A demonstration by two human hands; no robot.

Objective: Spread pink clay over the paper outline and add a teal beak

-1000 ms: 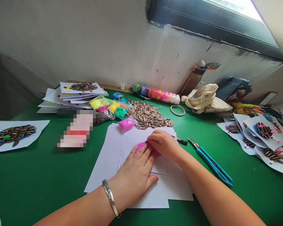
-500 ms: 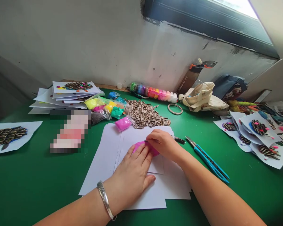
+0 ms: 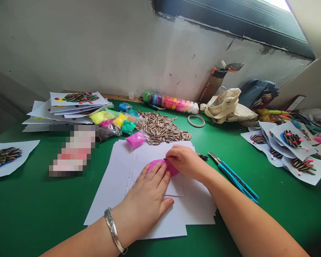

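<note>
A flat pink patch of modelling clay (image 3: 174, 171) lies on a small white sheet (image 3: 176, 189), on top of larger white paper (image 3: 112, 192). My left hand (image 3: 149, 189), a silver bangle at its wrist, rests flat with fingers extended over the clay's lower part. At the clay's upper edge my right hand (image 3: 183, 160) pinches a small dark sliver (image 3: 165, 159), whose kind I cannot make out; the fingers hide most of it. Beyond the paper are a pile of striped sunflower seeds (image 3: 163, 128) and a bagged pink clay lump (image 3: 135, 140).
Bagged coloured clay (image 3: 120, 121) lies behind the paper, beside a row of clay pots (image 3: 173, 103). A blue utility knife (image 3: 234, 178) and a black pen (image 3: 203, 156) are at right. Seed pictures are stacked left (image 3: 75, 98) and right (image 3: 293, 139). A tape ring (image 3: 196, 121) lies farther back.
The view has shifted slightly, so most things appear a little farther left. Both hands keep nearly the same pose on the clay, the right still pinching the dark sliver.
</note>
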